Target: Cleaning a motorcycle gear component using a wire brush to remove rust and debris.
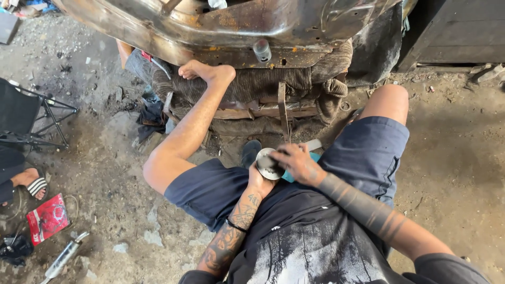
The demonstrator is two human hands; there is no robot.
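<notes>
Two bare hands meet in the lap of a person seated on a dirt floor, and both are on one thing: a round metal disc, greyish and dull, with a dark hole at its middle. The left hand comes up from below, its tattooed forearm rising from the lower edge of the view, and cups the disc's underside; its fingers are hidden behind the disc, so how tightly they close cannot be told. The right hand lies over the disc's right edge with fingers curled down onto the rim, closed on it rather than spread. Just behind that hand a turquoise object shows, mostly covered. A dark rounded object sits just beyond the disc, between the person's legs.

The person wears dark blue shorts and a black printed shirt. The left leg stretches forward, its bare foot resting against a brown woven cloth draped over wooden pieces under a rusted sheet-metal body panel. A small metal cylinder stands on the lip of that panel.

On the left of the view, well apart from the hands, lie a red package, a silvery tube-shaped tool and a black folding frame. Another person's foot in a striped sandal shows at the left edge.
</notes>
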